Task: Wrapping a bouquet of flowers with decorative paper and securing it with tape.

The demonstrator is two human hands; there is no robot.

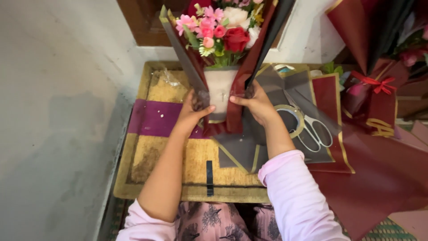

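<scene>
Upright bouquet of pink, red and white flowers in maroon and grey wrapping paper [220, 49] stands at far middle of tan doormat with purple band [156, 147].

Left hand [194, 111] clasped on bouquet's lower left side, thumb across front, pinching grey sheet.

Right hand [256, 105] clasped on lower right side, fingers closed on maroon fold.

White-handled scissors [312, 129] just right of bouquet, lying on loose maroon gold-edged sheets [379, 174].

Second wrapped bouquet with red ribbon [379, 85] farther right, well apart.

Black strip [209, 177] on mat, nearer than bouquet.
</scene>
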